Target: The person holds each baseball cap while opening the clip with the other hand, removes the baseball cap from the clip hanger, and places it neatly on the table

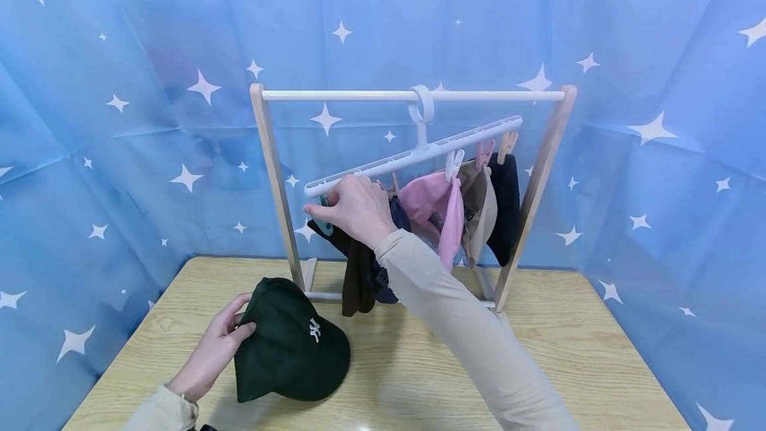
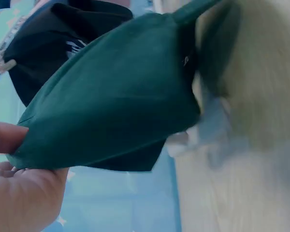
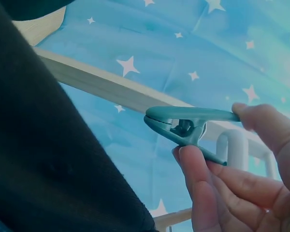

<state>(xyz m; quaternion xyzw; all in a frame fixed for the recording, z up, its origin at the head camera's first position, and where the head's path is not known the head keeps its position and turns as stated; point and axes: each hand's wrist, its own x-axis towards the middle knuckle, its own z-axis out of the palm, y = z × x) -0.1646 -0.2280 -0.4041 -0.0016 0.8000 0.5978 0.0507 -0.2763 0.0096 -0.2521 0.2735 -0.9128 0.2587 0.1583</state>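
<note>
My left hand (image 1: pixel 211 350) pinches the edge of a dark green baseball cap (image 1: pixel 280 344) with a white logo, held low over the table's left part, brim toward the right. In the left wrist view, thumb and fingers grip one corner of the cap (image 2: pixel 111 104). My right hand (image 1: pixel 366 210) is at the lowered left end of a white hanger (image 1: pixel 383 166). Between thumb and fingers it pinches a teal clothespin (image 3: pixel 183 118), whose tips meet with no cloth between them. A dark cap (image 1: pixel 359 278) hangs just beside that hand.
The tilted hanger hangs from the white rod (image 1: pixel 341 95) of a wooden-legged rack. A pink cap (image 1: pixel 431 198), a beige cap (image 1: pixel 479 208) and a black cap (image 1: pixel 505 208) hang from clothespins on its right half. Behind is a blue star-patterned curtain (image 1: pixel 371 5).
</note>
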